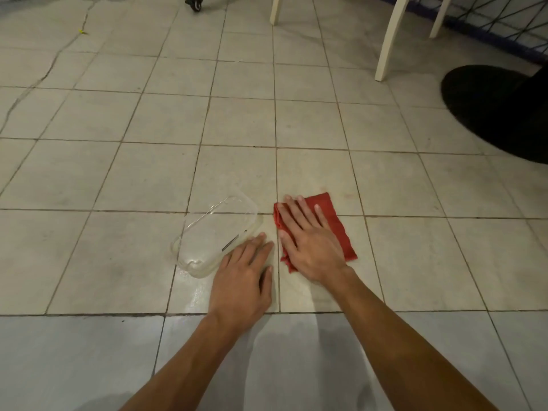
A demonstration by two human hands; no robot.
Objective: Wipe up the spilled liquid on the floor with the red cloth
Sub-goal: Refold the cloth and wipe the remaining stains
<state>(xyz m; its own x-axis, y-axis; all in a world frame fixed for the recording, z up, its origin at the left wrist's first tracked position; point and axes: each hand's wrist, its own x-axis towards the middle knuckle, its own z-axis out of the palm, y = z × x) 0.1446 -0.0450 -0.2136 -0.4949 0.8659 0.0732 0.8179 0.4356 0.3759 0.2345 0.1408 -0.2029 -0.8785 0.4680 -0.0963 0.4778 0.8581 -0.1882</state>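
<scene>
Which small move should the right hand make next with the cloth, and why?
Probably slide the red cloth toward the person. The right hand lies flat on it, while a wet sheen shows on the tile just behind it, beside the left hand and the clear plastic container.

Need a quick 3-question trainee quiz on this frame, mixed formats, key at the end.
1. True or false: the right hand lies flat on the red cloth.
2. What lies on the floor just left of the cloth? A) a clear plastic container B) a metal bucket C) a sponge
3. Fill in: the left hand rests palm-down on the ____, fingertips beside the container.

Key
1. True
2. A
3. floor
</scene>
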